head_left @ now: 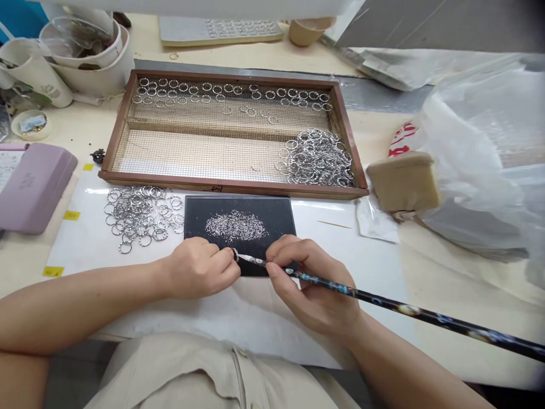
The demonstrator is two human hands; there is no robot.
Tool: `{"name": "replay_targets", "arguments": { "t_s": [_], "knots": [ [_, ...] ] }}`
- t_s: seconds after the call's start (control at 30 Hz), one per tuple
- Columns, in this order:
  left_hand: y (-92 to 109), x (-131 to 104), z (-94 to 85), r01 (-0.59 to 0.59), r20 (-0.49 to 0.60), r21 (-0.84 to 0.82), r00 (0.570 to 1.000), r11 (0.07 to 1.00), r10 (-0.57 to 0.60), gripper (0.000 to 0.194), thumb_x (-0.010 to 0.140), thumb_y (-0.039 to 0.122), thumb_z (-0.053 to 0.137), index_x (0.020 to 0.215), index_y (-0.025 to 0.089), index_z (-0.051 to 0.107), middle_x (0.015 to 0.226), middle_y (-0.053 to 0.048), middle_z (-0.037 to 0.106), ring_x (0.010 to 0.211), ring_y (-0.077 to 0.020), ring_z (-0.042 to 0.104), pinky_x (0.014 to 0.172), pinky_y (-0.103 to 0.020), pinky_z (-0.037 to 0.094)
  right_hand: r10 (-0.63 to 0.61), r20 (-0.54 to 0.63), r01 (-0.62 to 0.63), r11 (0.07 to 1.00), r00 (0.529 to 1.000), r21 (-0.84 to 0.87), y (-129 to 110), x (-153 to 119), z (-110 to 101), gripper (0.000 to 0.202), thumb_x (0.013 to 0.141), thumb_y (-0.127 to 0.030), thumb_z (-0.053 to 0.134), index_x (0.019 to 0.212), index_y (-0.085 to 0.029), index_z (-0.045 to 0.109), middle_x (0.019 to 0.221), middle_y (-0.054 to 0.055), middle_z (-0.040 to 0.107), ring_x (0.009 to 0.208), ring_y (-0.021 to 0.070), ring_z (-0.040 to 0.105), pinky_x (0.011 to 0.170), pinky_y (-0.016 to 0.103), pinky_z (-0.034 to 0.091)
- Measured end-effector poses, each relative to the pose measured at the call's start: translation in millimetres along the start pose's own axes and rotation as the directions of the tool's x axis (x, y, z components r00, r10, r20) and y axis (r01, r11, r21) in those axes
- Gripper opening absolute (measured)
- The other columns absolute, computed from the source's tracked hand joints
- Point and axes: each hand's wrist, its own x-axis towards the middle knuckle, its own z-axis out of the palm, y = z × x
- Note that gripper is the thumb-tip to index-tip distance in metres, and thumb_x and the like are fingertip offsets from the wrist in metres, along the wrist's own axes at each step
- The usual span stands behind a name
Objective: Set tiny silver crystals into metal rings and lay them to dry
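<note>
My left hand (206, 268) is closed on a small silver ring (235, 255), of which only the edge shows past the fingertips. In my right hand (317, 281) is a long dark patterned pen-like stick (383, 299), pinched near its front. Its white tip (246, 258) meets or nearly meets the ring. Beneath both hands lies a black pad (196, 213) bearing a patch of tiny sparkling stones (236, 225). A loose pile of silver rings (142, 213) lies left of the pad.
Behind the pad stands a wooden-framed mesh tray (234, 184) with a heap of rings (319, 159) and rows of rings. A purple case (40, 187) and white tubs (91, 79) are at left. A tan block (402, 182) and plastic bags (472, 153) sit at right.
</note>
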Motion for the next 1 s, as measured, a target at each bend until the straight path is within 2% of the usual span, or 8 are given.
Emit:
{"name": "replay_targets", "arguments": {
  "t_s": [0.4, 0.57, 0.67, 0.8, 0.87, 1.0],
  "knots": [
    [0, 1, -1.2, -0.001, -0.002, -0.002, 1.0, 1.0, 0.001, 0.019, 0.078, 0.011, 0.056, 0.061, 0.016, 0.048, 0.052, 0.004, 0.041, 0.044, -0.0106, 0.034, 0.041, -0.029, 0.02, 0.005, 0.006, -0.005, 1.0, 1.0, -0.005, -2, 1, -2, 0.018, 0.077, -0.006, 0.051, 0.075, -0.022, 0.045, 0.065, -0.001, 0.052, 0.058, 0.0135, 0.054, 0.049, 0.028, 0.041],
    [0, 1, -1.4, 0.0, 0.006, 0.003, 1.0, 1.0, 0.0, 0.021, 0.077, 0.011, 0.057, 0.06, 0.016, 0.047, 0.052, 0.004, 0.041, 0.044, -0.0102, 0.034, 0.041, -0.029, 0.019, 0.023, -0.034, -0.023, 0.999, 0.999, 0.028, -3, 3, -6, 0.018, 0.078, -0.005, 0.05, 0.075, -0.022, 0.046, 0.065, -0.001, 0.052, 0.057, 0.0127, 0.053, 0.049, 0.028, 0.042],
    [1, 1, -0.5, 0.011, -0.014, 0.018, 1.0, 1.0, -0.01, 0.021, 0.076, 0.009, 0.058, 0.059, 0.016, 0.047, 0.051, 0.004, 0.04, 0.044, -0.0093, 0.032, 0.041, -0.028, 0.019, 0.111, -0.158, -0.107, 0.994, 0.981, 0.034, 5, 4, -12, 0.016, 0.078, -0.009, 0.052, 0.073, -0.022, 0.046, 0.066, 0.0, 0.053, 0.058, 0.0138, 0.053, 0.05, 0.029, 0.042],
    [0, 0, 0.7, 0.039, -0.024, 0.023, 0.999, 0.999, -0.038, 0.021, 0.078, 0.008, 0.057, 0.06, 0.015, 0.049, 0.051, 0.005, 0.039, 0.044, -0.0084, 0.031, 0.041, -0.027, 0.021, 0.262, -0.319, -0.301, 0.95, 0.911, -0.08, 18, 5, -20, 0.015, 0.079, -0.015, 0.055, 0.068, -0.022, 0.046, 0.066, 0.0, 0.053, 0.058, 0.0156, 0.054, 0.057, 0.033, 0.043],
    [-1, 0, 0.5, 0.048, -0.015, 0.01, 0.999, 0.999, -0.048, 0.022, 0.08, 0.009, 0.057, 0.06, 0.015, 0.049, 0.051, 0.005, 0.039, 0.045, -0.0086, 0.031, 0.041, -0.027, 0.022, 0.305, -0.334, -0.371, 0.916, 0.892, -0.152, 22, 7, -22, 0.016, 0.079, -0.016, 0.055, 0.066, -0.022, 0.045, 0.064, -0.001, 0.054, 0.059, 0.0158, 0.055, 0.056, 0.032, 0.042],
    [-2, 2, -0.9, 0.054, -0.02, -0.004, 0.998, 0.999, -0.054, 0.024, 0.081, 0.009, 0.056, 0.059, 0.015, 0.049, 0.049, 0.005, 0.039, 0.044, -0.0091, 0.031, 0.04, -0.027, 0.022, 0.357, -0.285, -0.427, 0.872, 0.889, -0.24, 23, 10, -23, 0.016, 0.077, -0.016, 0.054, 0.065, -0.023, 0.045, 0.059, -0.002, 0.054, 0.054, 0.014, 0.053, 0.049, 0.028, 0.038]
  ]
}}
